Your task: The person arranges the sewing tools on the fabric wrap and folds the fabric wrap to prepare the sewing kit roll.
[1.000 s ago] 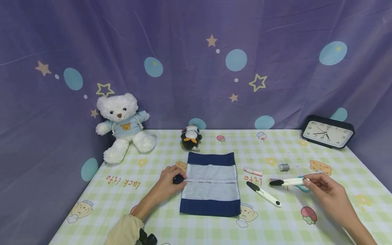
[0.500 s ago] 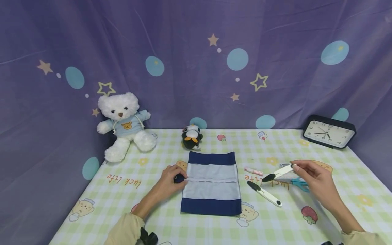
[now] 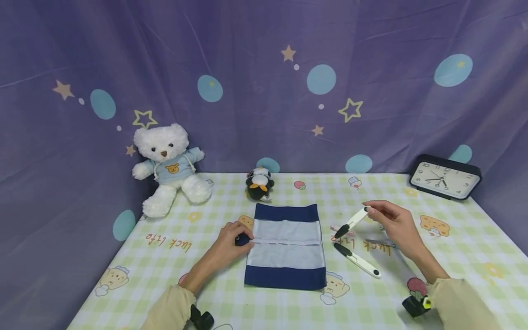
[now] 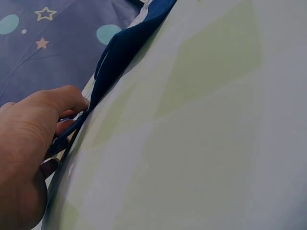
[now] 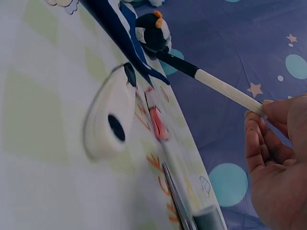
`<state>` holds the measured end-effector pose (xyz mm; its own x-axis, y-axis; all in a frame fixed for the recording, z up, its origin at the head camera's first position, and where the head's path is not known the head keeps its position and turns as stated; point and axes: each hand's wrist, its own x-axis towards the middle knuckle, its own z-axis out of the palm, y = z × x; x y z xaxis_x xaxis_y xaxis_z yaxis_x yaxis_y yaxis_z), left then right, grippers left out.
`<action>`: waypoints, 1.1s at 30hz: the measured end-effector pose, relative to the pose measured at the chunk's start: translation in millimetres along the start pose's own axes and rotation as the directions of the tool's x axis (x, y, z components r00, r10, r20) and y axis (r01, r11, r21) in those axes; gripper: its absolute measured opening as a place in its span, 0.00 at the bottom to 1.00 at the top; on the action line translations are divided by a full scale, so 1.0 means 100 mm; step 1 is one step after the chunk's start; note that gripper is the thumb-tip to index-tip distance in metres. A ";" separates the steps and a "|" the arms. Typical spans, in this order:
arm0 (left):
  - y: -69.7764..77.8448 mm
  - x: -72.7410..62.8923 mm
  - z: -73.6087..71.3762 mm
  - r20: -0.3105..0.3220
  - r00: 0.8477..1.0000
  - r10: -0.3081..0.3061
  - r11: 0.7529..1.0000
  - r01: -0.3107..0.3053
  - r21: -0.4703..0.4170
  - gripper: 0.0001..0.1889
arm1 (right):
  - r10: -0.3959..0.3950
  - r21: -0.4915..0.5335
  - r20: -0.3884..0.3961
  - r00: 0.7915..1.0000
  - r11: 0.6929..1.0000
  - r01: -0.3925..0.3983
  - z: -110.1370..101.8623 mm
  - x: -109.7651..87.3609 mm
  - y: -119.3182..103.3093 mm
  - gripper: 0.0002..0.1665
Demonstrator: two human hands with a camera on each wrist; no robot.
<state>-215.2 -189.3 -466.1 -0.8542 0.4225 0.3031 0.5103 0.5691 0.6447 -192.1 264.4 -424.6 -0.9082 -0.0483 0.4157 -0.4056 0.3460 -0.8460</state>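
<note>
A navy-and-pale cloth (image 3: 285, 231) lies flat on the table, a seam across its middle. My left hand (image 3: 231, 243) pinches its left edge; a small navy bit shows between thumb and fingers, and I cannot tell whether it belongs to the cloth. In the left wrist view, navy fabric runs in among the fingers of the left hand (image 4: 36, 134). My right hand (image 3: 396, 224) pinches the white end of slim thread snips (image 3: 352, 221), held above the table with the black end pointing down and left. Like snips (image 3: 359, 261) lie below, right of the cloth.
A small pink-and-white item (image 5: 156, 117) lies beside the snips. Scissors (image 5: 175, 196) and a grey thread spool (image 5: 208, 219) lie near the right hand, partly hidden in the head view. A penguin toy (image 3: 260, 184), a teddy bear (image 3: 169, 169) and a clock (image 3: 445, 178) stand at the back.
My right hand has moved left and farther back, carrying the snips, whose white end has tilted upward. Its sleeve has come into view. The left hand keeps its place at the cloth.
</note>
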 end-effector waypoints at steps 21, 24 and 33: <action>0.02 0.00 -0.02 0.000 1.000 -0.012 1.000 0.012 0.015 0.08 | -0.021 0.127 0.131 0.991 0.992 0.004 0.77 0.48 -0.04 0.16; 0.01 0.00 -0.02 0.002 1.000 -0.016 1.000 0.016 0.018 0.08 | -0.021 0.141 0.162 0.986 0.990 -0.002 0.87 0.52 -0.05 0.15; 0.01 0.01 -0.01 0.013 0.999 -0.037 0.999 0.036 0.015 0.07 | 0.007 0.151 0.236 0.972 0.988 -0.043 1.13 0.61 -0.09 0.15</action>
<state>-215.3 -188.9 -464.3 -0.8709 0.4104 0.2704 0.4804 0.5948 0.6446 -255.9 152.8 -429.3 -0.9097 -0.2653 0.3196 -0.3767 0.2027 -0.9039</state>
